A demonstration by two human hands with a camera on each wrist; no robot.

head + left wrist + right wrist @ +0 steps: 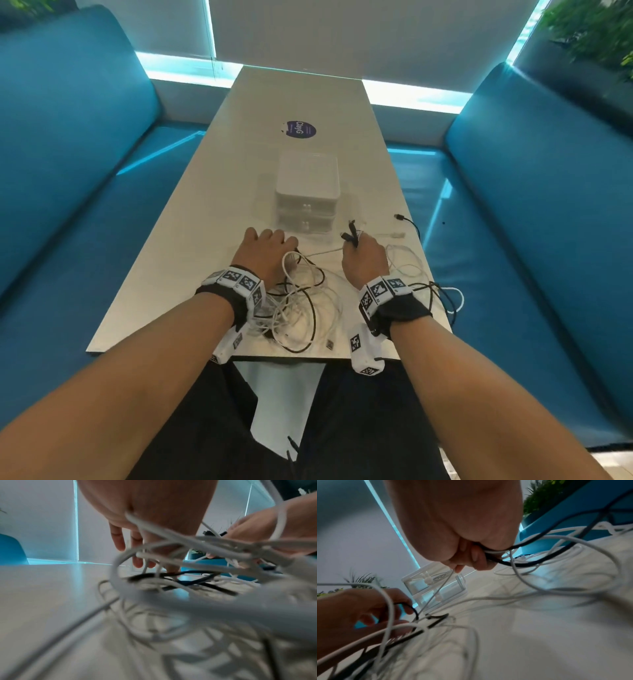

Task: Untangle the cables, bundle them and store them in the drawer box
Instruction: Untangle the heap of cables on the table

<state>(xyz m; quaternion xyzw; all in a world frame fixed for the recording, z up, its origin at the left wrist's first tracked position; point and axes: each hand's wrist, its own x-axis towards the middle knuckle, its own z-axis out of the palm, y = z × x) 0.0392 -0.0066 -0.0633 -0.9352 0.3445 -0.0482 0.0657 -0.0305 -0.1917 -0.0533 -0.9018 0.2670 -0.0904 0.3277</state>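
A tangle of white and black cables (301, 308) lies on the table (191, 240) near its front edge. My left hand (265, 245) is palm down at the tangle's far left. Its forefinger and thumb (402, 615) pinch a black cable (193, 573) against the tabletop. My right hand (364, 255) is a fist around a bunch of black and white cable ends (498, 557), and black plugs (351, 233) stick up out of it. The clear two-drawer box (307, 192) stands just beyond both hands with its drawers closed.
Loose cable ends, a black plug (399, 217) and a white plug (397, 235), lie right of the box. Cable loops (452, 301) hang over the table's right edge. A round purple sticker (299, 129) is farther back. Blue sofas (68, 154) flank the table.
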